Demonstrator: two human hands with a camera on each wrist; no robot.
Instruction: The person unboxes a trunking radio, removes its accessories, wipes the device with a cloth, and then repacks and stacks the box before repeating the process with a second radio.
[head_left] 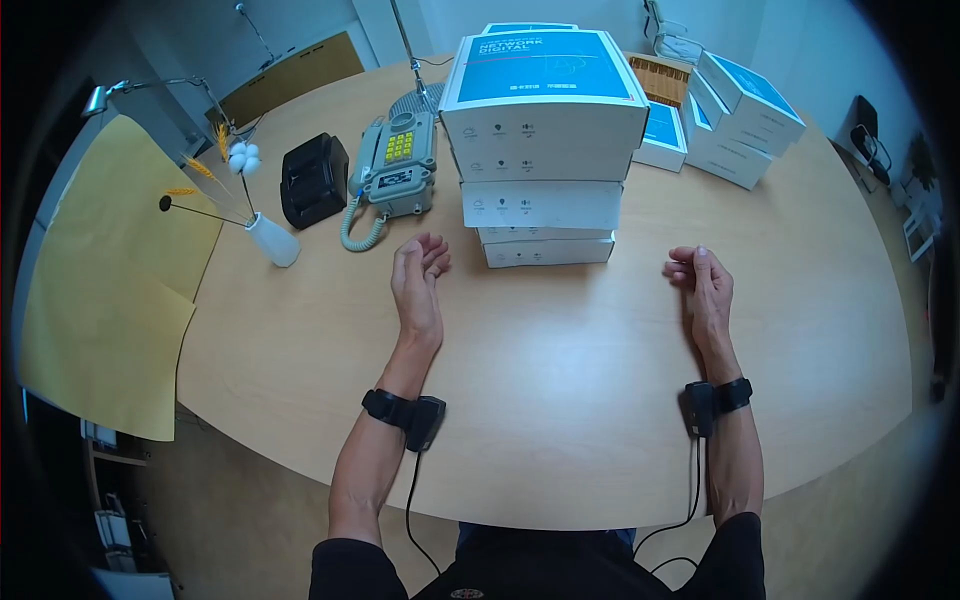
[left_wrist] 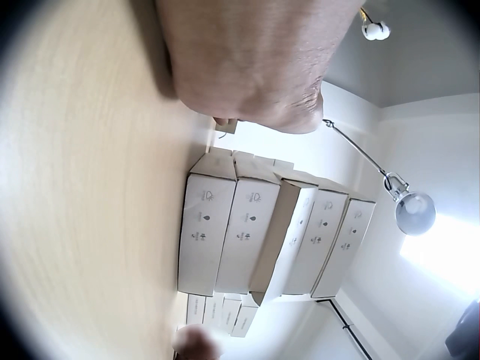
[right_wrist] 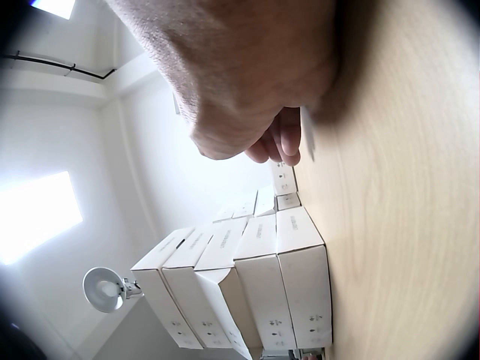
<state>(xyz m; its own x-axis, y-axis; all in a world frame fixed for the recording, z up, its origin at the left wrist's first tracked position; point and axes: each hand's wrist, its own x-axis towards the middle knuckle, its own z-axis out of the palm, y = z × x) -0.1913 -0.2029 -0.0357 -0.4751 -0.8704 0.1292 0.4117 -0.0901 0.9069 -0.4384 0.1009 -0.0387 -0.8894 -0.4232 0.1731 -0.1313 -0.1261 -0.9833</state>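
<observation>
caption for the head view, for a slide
Two hands rest either side of a tall stack of white boxes.

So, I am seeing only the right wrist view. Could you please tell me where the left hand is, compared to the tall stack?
Observer: The left hand is just left of the tall stack of boxes, with a visible gap between them.

Operator: Thank you. And the top of this stack, which colour does it have? From here I see only white sides.

Observer: The lid of the top box is mostly blue, with a white border.
</observation>
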